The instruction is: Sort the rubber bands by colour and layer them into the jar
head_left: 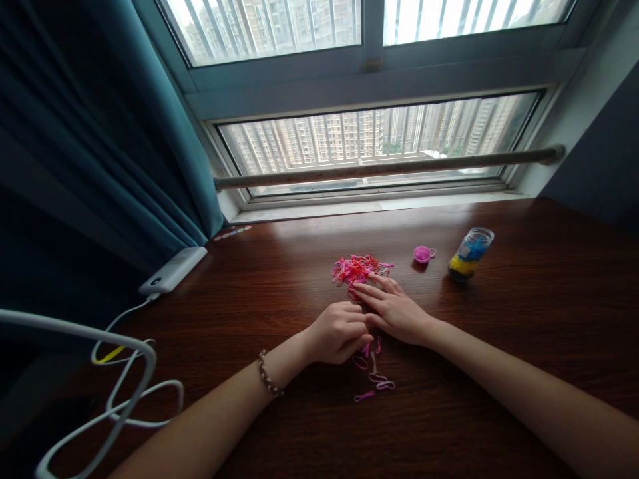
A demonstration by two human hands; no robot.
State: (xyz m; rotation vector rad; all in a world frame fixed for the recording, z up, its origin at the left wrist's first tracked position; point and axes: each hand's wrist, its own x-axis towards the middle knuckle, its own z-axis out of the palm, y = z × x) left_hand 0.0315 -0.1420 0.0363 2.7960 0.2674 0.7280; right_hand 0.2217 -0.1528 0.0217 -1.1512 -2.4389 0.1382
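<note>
A heap of small pink and red elastic bands (355,269) lies on the brown wooden table. My right hand (397,309) is stretched out flat, its fingertips touching the near edge of the heap. Beside it, my left hand (337,332) is curled with the fingers bent in; whatever it may hold is hidden. Just below the left thumb, several loose pink and pale purple bands (382,381) are scattered on the wood. The two hands meet or nearly meet at the fingers.
A small pink cup-like piece with a loop (422,255) and a glass jar (469,255) with blue and yellow contents stand to the right. At left are a white power strip (174,271), a looped white cable (134,346) and a blue curtain (164,166). A window (389,133) lies behind.
</note>
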